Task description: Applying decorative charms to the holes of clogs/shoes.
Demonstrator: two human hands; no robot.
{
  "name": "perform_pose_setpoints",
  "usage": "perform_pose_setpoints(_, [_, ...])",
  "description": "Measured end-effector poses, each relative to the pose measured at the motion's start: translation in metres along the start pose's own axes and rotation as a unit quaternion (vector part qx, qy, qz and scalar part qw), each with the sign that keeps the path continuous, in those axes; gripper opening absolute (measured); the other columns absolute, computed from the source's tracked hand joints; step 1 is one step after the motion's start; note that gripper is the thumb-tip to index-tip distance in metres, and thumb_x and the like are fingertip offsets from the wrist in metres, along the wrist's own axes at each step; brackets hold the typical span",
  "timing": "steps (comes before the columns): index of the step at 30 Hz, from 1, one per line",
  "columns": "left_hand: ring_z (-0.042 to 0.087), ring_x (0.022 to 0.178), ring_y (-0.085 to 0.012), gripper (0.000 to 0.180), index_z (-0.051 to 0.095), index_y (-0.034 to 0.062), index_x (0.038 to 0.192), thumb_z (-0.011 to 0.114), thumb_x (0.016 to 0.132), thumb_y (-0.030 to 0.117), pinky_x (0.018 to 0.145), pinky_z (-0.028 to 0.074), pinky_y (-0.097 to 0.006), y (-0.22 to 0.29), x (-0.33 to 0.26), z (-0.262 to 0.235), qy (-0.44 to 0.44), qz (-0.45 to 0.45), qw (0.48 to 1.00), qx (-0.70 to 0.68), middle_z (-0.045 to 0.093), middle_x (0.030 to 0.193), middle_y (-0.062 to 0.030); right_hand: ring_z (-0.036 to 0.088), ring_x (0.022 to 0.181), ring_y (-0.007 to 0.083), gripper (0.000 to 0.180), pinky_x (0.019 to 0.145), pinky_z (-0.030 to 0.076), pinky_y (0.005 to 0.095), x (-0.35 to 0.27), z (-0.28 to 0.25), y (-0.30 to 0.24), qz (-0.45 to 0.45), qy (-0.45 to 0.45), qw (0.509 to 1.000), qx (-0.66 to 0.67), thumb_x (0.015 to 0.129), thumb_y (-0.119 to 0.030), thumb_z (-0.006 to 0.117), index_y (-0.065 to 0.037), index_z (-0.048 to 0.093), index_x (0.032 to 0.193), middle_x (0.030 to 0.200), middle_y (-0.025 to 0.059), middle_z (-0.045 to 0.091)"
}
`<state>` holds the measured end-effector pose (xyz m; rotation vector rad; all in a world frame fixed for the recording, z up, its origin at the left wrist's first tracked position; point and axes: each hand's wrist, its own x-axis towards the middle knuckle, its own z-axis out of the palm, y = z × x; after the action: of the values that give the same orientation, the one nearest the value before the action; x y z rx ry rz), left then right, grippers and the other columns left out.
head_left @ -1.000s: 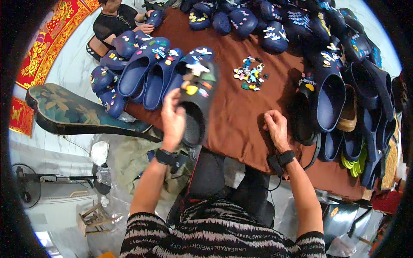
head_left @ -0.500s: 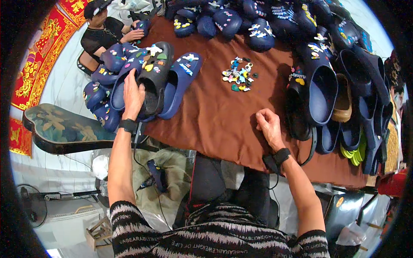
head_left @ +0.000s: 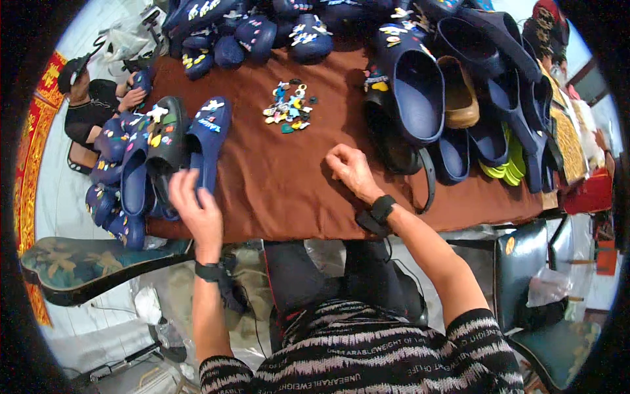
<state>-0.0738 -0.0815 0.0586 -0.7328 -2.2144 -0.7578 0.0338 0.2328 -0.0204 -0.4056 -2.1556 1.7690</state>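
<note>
My left hand (head_left: pixel 197 209) is lifted near the table's front left edge, its fingers spread and nothing between them. Just beyond it stand a black clog (head_left: pixel 164 134) with colourful charms and a blue clog (head_left: pixel 211 125) with a white charm on its toe; another blue clog (head_left: pixel 134 174) is on their left. My right hand (head_left: pixel 354 172) rests on the brown cloth (head_left: pixel 275 197), fingers curled in, with no object showing in them. A small pile of coloured shoe charms (head_left: pixel 289 108) lies on the cloth between and beyond my hands.
Blue charm-covered clogs (head_left: pixel 252 36) line the far edge. To the right, more clogs are heaped, with a brown one (head_left: pixel 459 92) and a lime-green one (head_left: pixel 508 164) among them. A co-worker (head_left: pixel 98 98) sits at the far left, holding a blue clog. Chairs (head_left: pixel 98 262) flank me.
My left hand has let go of the blue clog beside the black one and drawn back toward me, fingers opening. My right hand stays curled on the cloth. The view has swung right.
</note>
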Motion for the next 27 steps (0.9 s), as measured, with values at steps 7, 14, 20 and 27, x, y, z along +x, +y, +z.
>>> perform_pose_setpoints(7, [0.055, 0.118, -0.0362, 0.033, 0.064, 0.0039, 0.117, 0.058, 0.085, -0.001, 0.105, 0.042, -0.044, 0.116, -0.036, 0.073, -0.167, -0.012, 0.954, -0.250, 0.059, 0.122, -0.0178, 0.063, 0.074, 0.0163, 0.017, 0.070, 0.051, 0.0336, -0.024, -0.002, -0.001, -0.040, 0.029, 0.999, -0.022, 0.094, -0.015, 0.062, 0.002, 0.063, 0.095, 0.080, 0.0109, 0.066])
perform_pose_setpoints(14, [0.066, 0.102, -0.0264, 0.053, 0.047, 0.0002, 0.140, 0.061, 0.097, 0.027, 0.087, 0.052, -0.038, 0.215, 0.044, 0.140, -0.280, -0.084, 0.870, -0.397, 0.061, 0.118, -0.0195, 0.064, 0.086, 0.0217, 0.022, 0.081, 0.050, 0.0373, -0.038, -0.003, 0.012, -0.108, 0.033, 0.994, 0.002, 0.092, -0.013, 0.059, 0.001, 0.062, 0.108, 0.095, 0.0175, 0.069])
perform_pose_setpoints(20, [0.067, 0.100, -0.0453, 0.073, 0.061, -0.0048, 0.121, 0.056, 0.087, 0.060, 0.088, 0.051, -0.053, 0.262, 0.122, 0.184, -0.353, -0.024, 0.915, -0.192, 0.070, 0.104, -0.0281, 0.062, 0.080, 0.0192, 0.017, 0.075, 0.050, 0.0380, -0.034, -0.002, 0.006, -0.051, 0.046, 0.997, 0.031, 0.087, -0.007, 0.058, 0.001, 0.063, 0.101, 0.085, 0.0113, 0.069])
perform_pose_setpoints(27, [0.065, 0.106, -0.0461, 0.044, 0.071, -0.0020, 0.106, 0.052, 0.091, 0.035, 0.095, 0.050, -0.054, 0.275, 0.133, 0.191, -0.350, -0.067, 0.927, -0.117, 0.068, 0.110, -0.0294, 0.061, 0.078, 0.0164, 0.018, 0.073, 0.050, 0.0369, -0.036, -0.007, 0.004, -0.029, 0.013, 0.998, 0.060, 0.090, -0.010, 0.059, 0.000, 0.066, 0.102, 0.080, 0.0128, 0.067])
